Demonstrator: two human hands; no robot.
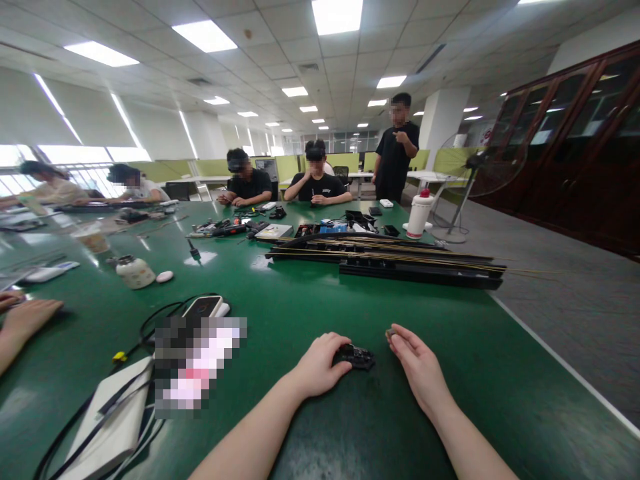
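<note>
On the green table, my left hand grips a small black part by its left end. That part has an uneven, mechanical-looking upper side, too small to name more exactly. To its right, my right hand is raised a little, apart from the black part. Its thumb and fingers pinch a tiny brownish piece, whose kind I cannot make out.
Long black rails with thin brass-coloured rods lie across the table ahead. At left are a phone, cables, a white notebook-like slab and a round jar. A white bottle stands behind the rails. Other people sit around the table.
</note>
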